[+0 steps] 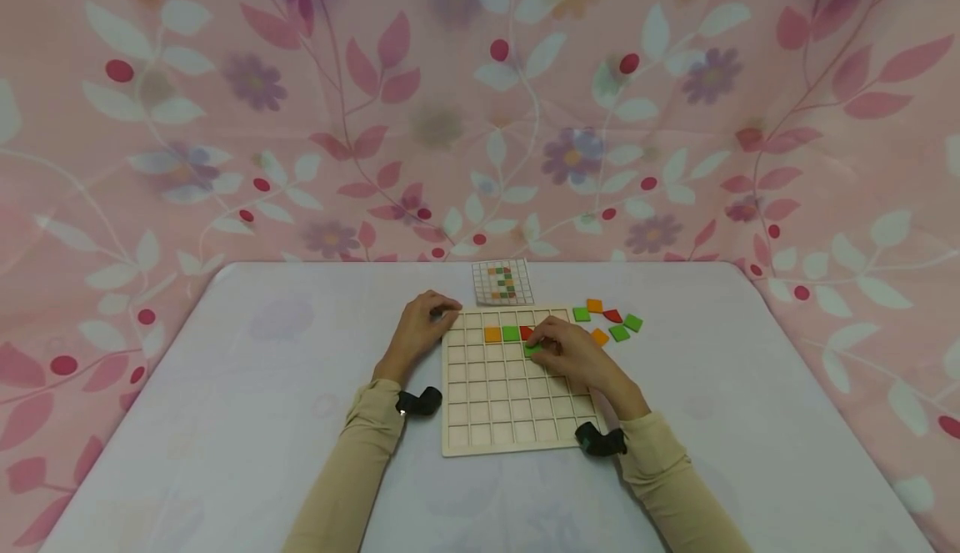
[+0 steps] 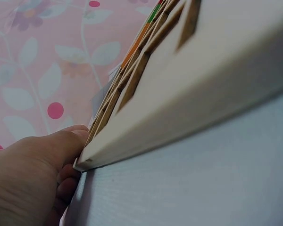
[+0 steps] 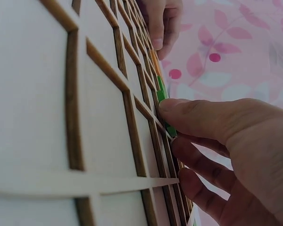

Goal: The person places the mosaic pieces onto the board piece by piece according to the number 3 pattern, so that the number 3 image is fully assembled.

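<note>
A pale wooden grid board (image 1: 480,414) lies in front of me. My left hand (image 1: 420,328) holds its far left corner; in the left wrist view the thumb lies at the edge, with the other fingers curled below. In an upper row sit an orange tile (image 1: 492,334), a green tile (image 1: 511,334) and a red tile (image 1: 527,333), partly covered by fingers. My right hand (image 1: 573,353) pinches another green tile (image 1: 532,351) just below the red one, close over the board. The right wrist view shows the thumb (image 3: 179,110) against green, with the fingertips near the grid ridges.
Beyond the board lies a pattern card (image 1: 502,283) with a printed grid of coloured squares. Several loose tiles are scattered right of the board, among them an orange tile (image 1: 594,306), a red rounded tile (image 1: 612,316) and a green tile (image 1: 618,333). A white cloth (image 1: 262,411) covers the table.
</note>
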The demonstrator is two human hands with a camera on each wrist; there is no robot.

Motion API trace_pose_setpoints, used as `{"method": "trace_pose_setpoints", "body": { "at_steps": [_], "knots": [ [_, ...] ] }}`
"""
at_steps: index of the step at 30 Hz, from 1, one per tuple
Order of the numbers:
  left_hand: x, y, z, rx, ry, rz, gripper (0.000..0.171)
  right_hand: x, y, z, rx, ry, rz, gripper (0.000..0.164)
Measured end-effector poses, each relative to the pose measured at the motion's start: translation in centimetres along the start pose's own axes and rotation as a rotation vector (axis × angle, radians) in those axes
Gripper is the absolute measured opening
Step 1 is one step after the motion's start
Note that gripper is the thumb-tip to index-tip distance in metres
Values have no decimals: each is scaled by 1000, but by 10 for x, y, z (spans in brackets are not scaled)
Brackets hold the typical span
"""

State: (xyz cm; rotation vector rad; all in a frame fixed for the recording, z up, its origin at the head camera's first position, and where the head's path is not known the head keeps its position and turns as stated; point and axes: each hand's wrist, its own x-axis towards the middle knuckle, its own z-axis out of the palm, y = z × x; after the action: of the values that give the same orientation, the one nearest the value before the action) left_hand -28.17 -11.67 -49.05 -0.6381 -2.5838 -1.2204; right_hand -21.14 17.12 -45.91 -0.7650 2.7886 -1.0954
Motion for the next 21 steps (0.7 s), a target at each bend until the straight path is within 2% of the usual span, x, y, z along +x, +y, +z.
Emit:
{"method": "trace_pose_setpoints", "body": {
  "at_steps": [21],
  "knots": [
    [0,-1,0,7,-22,-22,13,1,1,0,12,-8,16,14]
  ]
}}
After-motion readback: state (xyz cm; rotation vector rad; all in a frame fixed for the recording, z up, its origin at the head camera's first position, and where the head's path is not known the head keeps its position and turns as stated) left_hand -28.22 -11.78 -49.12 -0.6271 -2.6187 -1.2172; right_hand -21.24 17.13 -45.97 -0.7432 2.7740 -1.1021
